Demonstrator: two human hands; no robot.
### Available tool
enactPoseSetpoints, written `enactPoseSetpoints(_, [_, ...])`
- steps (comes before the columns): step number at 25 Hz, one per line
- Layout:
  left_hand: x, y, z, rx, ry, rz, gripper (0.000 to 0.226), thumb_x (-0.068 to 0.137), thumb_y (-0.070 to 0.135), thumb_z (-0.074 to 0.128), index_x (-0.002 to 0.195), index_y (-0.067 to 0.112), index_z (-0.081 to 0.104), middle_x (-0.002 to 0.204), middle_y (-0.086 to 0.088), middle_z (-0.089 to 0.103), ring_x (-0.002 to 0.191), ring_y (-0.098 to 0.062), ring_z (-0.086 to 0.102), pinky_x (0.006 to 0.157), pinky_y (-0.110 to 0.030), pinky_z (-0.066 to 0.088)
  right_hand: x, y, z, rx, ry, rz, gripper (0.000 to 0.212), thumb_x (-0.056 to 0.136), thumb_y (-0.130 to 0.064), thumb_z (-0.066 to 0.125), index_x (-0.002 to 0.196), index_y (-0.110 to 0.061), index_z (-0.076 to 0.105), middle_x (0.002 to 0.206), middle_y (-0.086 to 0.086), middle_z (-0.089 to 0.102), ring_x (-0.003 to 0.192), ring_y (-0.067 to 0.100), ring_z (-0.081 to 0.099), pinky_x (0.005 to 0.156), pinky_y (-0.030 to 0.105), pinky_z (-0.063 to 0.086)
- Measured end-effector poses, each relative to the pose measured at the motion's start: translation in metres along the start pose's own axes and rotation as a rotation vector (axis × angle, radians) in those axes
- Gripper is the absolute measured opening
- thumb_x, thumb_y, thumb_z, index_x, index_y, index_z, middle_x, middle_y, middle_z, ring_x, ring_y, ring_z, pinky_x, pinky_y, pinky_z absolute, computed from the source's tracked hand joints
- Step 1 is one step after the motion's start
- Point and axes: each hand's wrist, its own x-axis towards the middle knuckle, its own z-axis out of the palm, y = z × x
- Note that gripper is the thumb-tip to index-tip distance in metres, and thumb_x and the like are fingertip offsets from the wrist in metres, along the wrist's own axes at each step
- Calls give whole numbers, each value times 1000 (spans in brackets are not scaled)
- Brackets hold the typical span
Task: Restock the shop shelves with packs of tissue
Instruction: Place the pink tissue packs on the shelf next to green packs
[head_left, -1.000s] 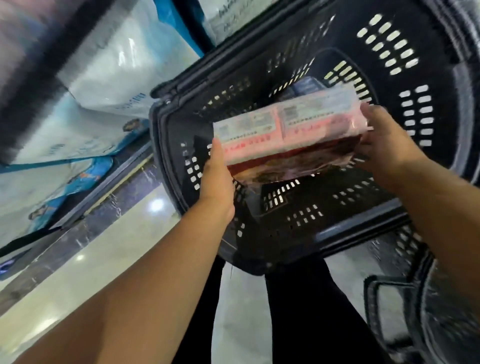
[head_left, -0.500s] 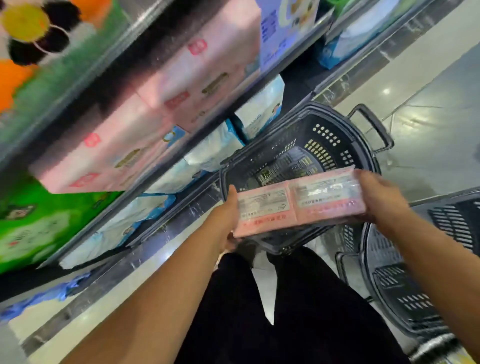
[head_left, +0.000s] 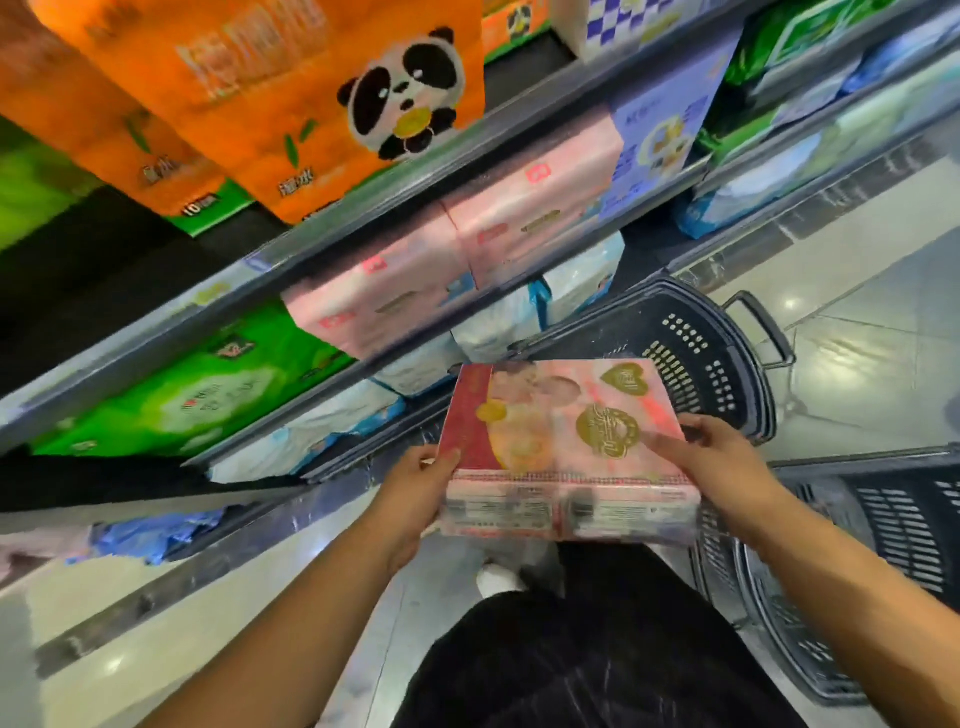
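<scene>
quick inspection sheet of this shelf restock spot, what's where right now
surface: grey shelves stocked; tiled floor below
job's things: pink tissue pack held roughly level, short of the shelves; pink packs on the middle shelf
clutter: black basket on the floor by the shelves; second basket at right
hands: left hand and right hand grip the pack's ends
cables: nothing seen
surroundings: orange panda packs above; green packs at left

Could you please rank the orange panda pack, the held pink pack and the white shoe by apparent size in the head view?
1. orange panda pack
2. held pink pack, unsure: it is nearer the camera
3. white shoe
</scene>
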Motion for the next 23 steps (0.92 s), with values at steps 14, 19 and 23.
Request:
enactPoseSetpoints(14, [-129,-19,-137,-147,165,413,35,81,14,75,100,28,49,106,7,61,84,-16,66,68,-39,57,-132,-66,79,-74,-169,-460,79,71,-5,82,129,-36,39,109,-3,61,95,17,64,76,36,54])
enactPoseSetpoints(19, [-172,10,-144,-102,275,655,70,77,15,79,127,38,35,102,7,58,89,-5,62,63,-10,47,-163,-112,90,-134,-75,-711,76,73,0,79,128,-23,31,87,-1,63,77,26,65,72,41,56])
enactPoseSetpoints(23, [-202,48,-158,-108,380,823,76,72,25,81,132,40,37,108,18,61,84,9,64,62,-8,49,-172,-155,89,-137,-19,-890,80,71,-8,82,125,-32,29,105,-6,59,92,14,62,82,36,51])
